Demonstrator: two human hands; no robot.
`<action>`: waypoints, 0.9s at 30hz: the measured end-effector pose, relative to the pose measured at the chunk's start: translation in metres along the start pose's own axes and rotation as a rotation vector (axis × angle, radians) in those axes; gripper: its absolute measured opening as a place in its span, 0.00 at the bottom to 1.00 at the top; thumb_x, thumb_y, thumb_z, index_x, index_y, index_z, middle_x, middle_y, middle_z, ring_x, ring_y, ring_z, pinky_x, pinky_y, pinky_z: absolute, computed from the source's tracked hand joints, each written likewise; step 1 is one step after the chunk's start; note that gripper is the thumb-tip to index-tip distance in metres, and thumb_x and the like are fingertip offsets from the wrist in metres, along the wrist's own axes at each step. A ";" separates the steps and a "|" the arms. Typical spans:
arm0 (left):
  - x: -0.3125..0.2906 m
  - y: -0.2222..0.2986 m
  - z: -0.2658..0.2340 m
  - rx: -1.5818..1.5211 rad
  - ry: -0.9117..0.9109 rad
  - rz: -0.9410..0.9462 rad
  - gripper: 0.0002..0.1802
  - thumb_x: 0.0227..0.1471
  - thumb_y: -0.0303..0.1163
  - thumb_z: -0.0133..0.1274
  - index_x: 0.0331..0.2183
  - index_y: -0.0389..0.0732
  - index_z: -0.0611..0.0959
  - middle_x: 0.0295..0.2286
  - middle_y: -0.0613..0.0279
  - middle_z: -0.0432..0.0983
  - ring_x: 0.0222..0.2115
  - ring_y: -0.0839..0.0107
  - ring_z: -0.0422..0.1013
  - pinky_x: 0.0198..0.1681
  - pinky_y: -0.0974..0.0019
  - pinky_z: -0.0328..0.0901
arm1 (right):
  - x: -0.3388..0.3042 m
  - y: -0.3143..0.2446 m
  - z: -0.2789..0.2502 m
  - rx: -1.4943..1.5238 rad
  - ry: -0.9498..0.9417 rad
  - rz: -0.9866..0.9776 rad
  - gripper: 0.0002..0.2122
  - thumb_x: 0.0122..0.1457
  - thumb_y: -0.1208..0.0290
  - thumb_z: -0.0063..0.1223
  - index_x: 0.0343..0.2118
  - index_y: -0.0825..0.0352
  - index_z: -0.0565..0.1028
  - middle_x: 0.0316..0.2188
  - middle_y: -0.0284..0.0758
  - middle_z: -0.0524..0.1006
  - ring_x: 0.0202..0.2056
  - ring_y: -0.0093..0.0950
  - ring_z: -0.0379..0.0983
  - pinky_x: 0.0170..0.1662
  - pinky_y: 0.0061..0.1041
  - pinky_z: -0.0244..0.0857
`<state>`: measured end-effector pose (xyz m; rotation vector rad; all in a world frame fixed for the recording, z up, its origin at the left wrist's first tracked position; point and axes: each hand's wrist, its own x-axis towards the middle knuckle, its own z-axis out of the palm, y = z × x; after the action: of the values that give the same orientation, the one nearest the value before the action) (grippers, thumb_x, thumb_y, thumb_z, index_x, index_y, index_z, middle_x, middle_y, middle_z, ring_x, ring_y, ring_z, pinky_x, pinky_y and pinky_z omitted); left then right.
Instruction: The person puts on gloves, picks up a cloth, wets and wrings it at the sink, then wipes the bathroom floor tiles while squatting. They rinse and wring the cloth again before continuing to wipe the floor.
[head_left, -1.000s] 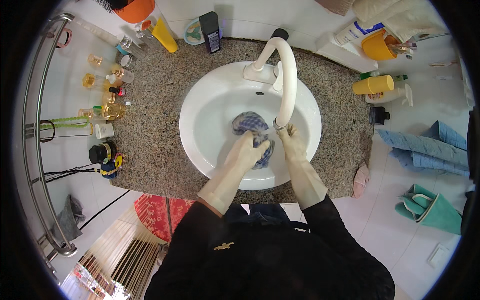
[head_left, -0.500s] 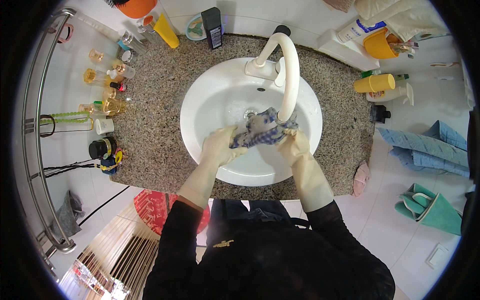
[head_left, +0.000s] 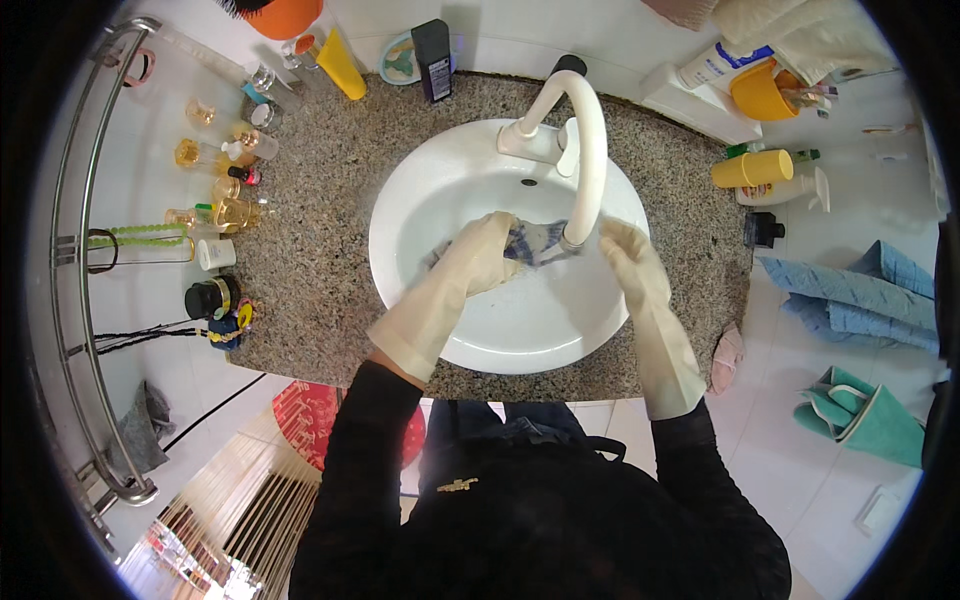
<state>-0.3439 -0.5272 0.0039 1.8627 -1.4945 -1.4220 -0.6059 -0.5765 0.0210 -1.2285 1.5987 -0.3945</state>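
Observation:
Both of my hands wear cream rubber gloves over the white oval sink (head_left: 540, 345). My left hand (head_left: 482, 255) is closed round a wet, grey-and-blue checked cloth (head_left: 535, 243). Part of the cloth sticks out to the right of the glove, below the mouth of the white curved faucet (head_left: 594, 150), and a bit shows on the left side of the hand. My right hand (head_left: 632, 265) is apart from the cloth, just right of the faucet mouth at the sink's right side. Its fingers are loosely bent, and I see nothing in them.
A speckled stone counter (head_left: 310, 230) surrounds the sink. Several small bottles stand along its left edge, with a dark bottle (head_left: 433, 62) and a yellow tube (head_left: 341, 66) at the back. On the right are a yellow cup (head_left: 752, 168), a spray bottle (head_left: 795, 190) and a blue towel (head_left: 850, 290).
My right hand has let go of the cloth and moved right. The left hand has shifted right and up, gathering the cloth in its grip.

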 end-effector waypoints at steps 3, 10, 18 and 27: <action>-0.002 0.008 -0.017 0.320 -0.016 0.091 0.28 0.46 0.24 0.72 0.50 0.32 0.83 0.45 0.40 0.84 0.50 0.44 0.79 0.54 0.49 0.74 | 0.001 -0.081 0.003 -0.203 0.064 -0.280 0.19 0.70 0.57 0.55 0.57 0.62 0.80 0.54 0.41 0.82 0.55 0.36 0.79 0.62 0.36 0.70; -0.023 -0.007 -0.041 0.211 0.136 0.074 0.22 0.49 0.16 0.67 0.47 0.32 0.82 0.45 0.43 0.83 0.46 0.46 0.80 0.51 0.51 0.74 | 0.072 -0.107 0.054 -0.419 -0.183 -0.289 0.13 0.69 0.61 0.54 0.48 0.61 0.83 0.47 0.43 0.85 0.50 0.39 0.81 0.54 0.36 0.72; -0.054 -0.011 -0.050 -0.484 0.289 -0.196 0.26 0.50 0.09 0.60 0.51 0.30 0.75 0.35 0.58 0.79 0.26 0.76 0.74 0.25 0.69 0.67 | 0.003 -0.004 0.023 -0.181 -0.067 0.103 0.23 0.69 0.49 0.54 0.56 0.63 0.79 0.46 0.35 0.85 0.49 0.29 0.81 0.57 0.30 0.70; -0.054 -0.030 -0.047 -0.425 0.391 -0.085 0.27 0.49 0.11 0.61 0.52 0.31 0.75 0.32 0.60 0.78 0.21 0.79 0.68 0.21 0.70 0.61 | -0.030 0.098 0.056 0.001 -0.271 0.109 0.15 0.71 0.61 0.57 0.53 0.64 0.81 0.42 0.31 0.84 0.44 0.20 0.79 0.51 0.24 0.72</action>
<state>-0.2849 -0.4829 0.0266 1.8106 -0.8607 -1.2014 -0.6098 -0.4923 -0.0595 -1.1357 1.4242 -0.1517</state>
